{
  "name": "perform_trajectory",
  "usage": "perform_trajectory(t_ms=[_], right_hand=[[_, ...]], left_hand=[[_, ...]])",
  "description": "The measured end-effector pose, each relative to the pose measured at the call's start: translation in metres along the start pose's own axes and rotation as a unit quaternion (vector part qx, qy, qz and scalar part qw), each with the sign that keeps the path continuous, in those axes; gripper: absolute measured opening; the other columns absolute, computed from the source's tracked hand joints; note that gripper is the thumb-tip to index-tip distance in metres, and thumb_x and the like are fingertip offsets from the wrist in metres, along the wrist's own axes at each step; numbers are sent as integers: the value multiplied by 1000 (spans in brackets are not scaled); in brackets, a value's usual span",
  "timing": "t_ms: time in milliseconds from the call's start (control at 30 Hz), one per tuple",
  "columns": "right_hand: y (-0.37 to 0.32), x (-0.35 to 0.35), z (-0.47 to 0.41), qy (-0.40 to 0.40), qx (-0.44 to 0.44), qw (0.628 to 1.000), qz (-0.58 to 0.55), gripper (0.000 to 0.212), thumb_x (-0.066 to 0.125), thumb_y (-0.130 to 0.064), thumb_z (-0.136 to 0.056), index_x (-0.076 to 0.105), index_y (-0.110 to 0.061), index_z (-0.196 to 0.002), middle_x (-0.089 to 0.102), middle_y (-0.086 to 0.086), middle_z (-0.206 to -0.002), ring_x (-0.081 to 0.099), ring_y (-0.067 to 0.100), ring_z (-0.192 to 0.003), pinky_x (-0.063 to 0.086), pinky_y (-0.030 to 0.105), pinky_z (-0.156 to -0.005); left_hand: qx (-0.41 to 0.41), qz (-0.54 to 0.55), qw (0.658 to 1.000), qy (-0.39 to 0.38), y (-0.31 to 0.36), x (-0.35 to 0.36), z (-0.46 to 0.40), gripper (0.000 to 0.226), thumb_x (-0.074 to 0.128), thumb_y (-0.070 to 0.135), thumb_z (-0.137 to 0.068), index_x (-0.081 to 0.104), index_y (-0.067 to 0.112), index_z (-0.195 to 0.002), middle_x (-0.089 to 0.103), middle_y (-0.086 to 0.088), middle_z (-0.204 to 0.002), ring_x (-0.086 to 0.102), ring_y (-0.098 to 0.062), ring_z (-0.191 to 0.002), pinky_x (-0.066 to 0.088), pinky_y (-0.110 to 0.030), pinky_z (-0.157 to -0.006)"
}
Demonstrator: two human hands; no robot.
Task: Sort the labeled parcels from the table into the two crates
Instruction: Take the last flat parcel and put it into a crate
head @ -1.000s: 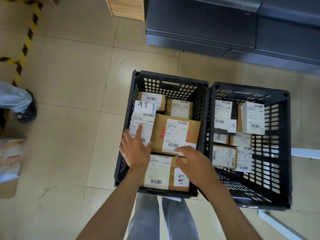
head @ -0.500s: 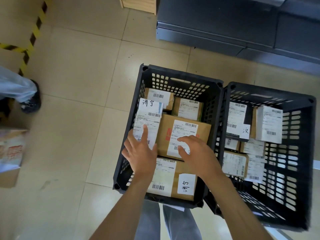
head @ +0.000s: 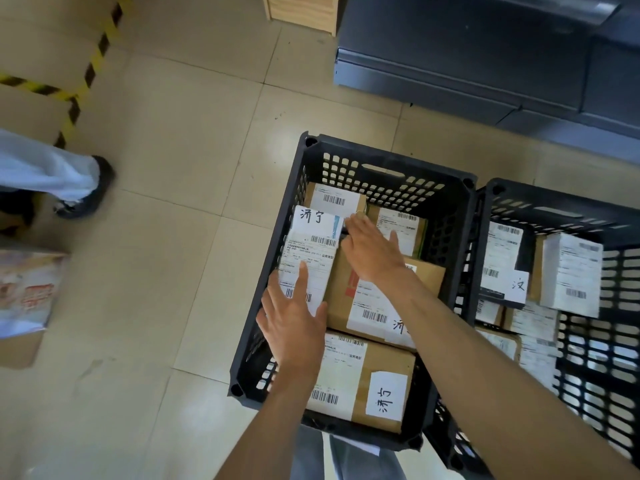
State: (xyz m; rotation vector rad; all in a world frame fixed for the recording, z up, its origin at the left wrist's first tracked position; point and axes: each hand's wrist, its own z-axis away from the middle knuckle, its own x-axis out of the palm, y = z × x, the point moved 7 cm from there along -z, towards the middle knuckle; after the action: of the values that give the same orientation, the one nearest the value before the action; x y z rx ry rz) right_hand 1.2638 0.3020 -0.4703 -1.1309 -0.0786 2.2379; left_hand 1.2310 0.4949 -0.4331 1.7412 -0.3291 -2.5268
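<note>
Left hand (head: 294, 323) spread flat, fingers straight, resting on the lower end of the white parcel (head: 310, 254) that leans along the left wall of the left crate (head: 384, 164); grip apart, nothing clasped. Right hand (head: 372, 249) reaching deeper, fingers extended and slightly parted, lying over the far end of the big brown parcel (head: 367, 306) in the crate's middle, fingertips (head: 353, 223) at the gap beside the white parcel's top edge; grip likewise apart, clamped on nothing visible. Under the forearms, a near brown parcel (head: 374, 382) with a handwritten white tag, lying flat against the crate's front wall. At the far wall, two smaller labeled boxes (head: 337, 200) side by side. Immediately right, touching, the right crate (head: 554, 206), holding several labeled parcels, one tall white box (head: 571, 275) upright near its centre. Both crates on the tiled floor (head: 190, 168). Far left, a second person's trouser leg and dark shoe (head: 86, 192), yellow-black tape (head: 93, 60) behind, a cardboard carton (head: 24, 299) at the left edge.
</note>
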Motion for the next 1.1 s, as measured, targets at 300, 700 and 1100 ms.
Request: perform_trajectory(t_ms=[300,700,1100], right_hand=[[9,1,-7,-12,26,999,-39,57,11,-45,-110,2,-27,-164,-10,-9,-170,-5,14,-157,5,57,-126],[16,7,-10,3,18,999,-49,57,11,-46,-109,5,-30,-164,-10,-15,-169,-5,11,-157,3,52,-127],[20,1,-4,32,-12,999,-30,56,11,-45,-110,6,-30,-164,-7,-14,-170,-9,10,-156,6,53,-127]], left_hand=[[18,-31,999,-24,2,12,-5,86,70,50,-94,19,42,-163,24,-14,-162,39,-33,-140,43,-51,-108],[18,32,978,-203,-13,56,-8,59,13,61,-106,27,43,-161,6,3,-174,6,-28,-159,16,-55,-126],[133,-81,951,-268,-8,67,-37,57,21,21,-112,6,32,-166,-19,-1,-172,-16,-39,-158,22,-59,-125]])
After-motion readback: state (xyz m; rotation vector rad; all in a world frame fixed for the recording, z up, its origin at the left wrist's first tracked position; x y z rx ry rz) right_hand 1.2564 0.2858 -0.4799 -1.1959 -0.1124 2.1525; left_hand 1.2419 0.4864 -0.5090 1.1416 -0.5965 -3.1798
